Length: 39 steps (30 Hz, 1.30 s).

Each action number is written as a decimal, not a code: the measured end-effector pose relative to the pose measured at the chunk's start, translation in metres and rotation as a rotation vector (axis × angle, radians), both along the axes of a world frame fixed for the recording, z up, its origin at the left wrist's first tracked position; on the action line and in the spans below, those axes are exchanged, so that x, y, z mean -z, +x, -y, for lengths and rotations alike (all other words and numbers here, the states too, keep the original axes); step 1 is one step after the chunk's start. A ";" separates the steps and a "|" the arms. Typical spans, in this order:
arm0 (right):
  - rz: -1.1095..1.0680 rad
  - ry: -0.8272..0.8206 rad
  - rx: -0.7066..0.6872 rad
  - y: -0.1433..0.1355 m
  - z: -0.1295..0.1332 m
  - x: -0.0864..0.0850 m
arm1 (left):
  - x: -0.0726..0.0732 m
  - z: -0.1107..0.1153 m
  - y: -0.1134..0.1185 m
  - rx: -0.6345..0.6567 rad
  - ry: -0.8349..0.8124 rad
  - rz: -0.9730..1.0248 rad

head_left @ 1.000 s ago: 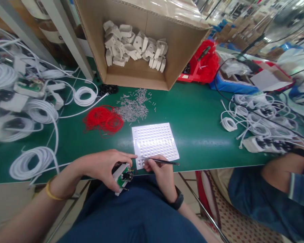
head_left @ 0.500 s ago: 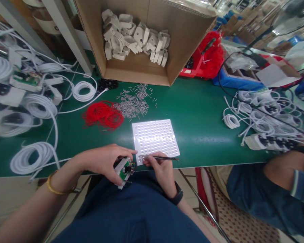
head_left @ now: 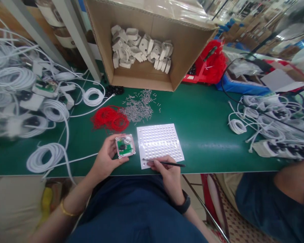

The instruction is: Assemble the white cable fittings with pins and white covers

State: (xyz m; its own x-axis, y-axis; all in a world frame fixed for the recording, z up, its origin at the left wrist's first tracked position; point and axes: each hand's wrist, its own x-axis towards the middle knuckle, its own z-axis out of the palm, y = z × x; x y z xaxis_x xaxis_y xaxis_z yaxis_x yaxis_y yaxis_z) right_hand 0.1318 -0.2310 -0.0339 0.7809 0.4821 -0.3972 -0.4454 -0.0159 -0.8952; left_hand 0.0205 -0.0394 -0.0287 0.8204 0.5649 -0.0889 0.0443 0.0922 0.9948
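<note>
The left hand [head_left: 106,157] has brought the small white case [head_left: 125,146] up from beyond the near edge of the table [head_left: 205,135] and now holds it over the top, just left of the white sheet [head_left: 159,143]. The case, tilted sideways before, now turns its open face and green board [head_left: 128,151] up to view. The index finger, earlier reaching to the sheet's edge, is now off it, by the case.

Dark-blue top [head_left: 139,209]; yellow bangle [head_left: 65,210] on left wrist; black wristband [head_left: 185,203] on right.
</note>
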 end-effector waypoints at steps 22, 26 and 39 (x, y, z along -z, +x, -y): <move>-0.069 0.256 -0.038 0.001 -0.073 -0.035 | 0.011 0.015 0.002 -0.082 -0.015 0.097; -0.025 0.230 -0.048 0.001 -0.074 -0.035 | 0.012 0.015 0.002 -0.087 -0.010 0.084; 0.077 0.203 -0.071 -0.002 -0.073 -0.035 | 0.011 0.016 0.002 -0.086 -0.008 0.094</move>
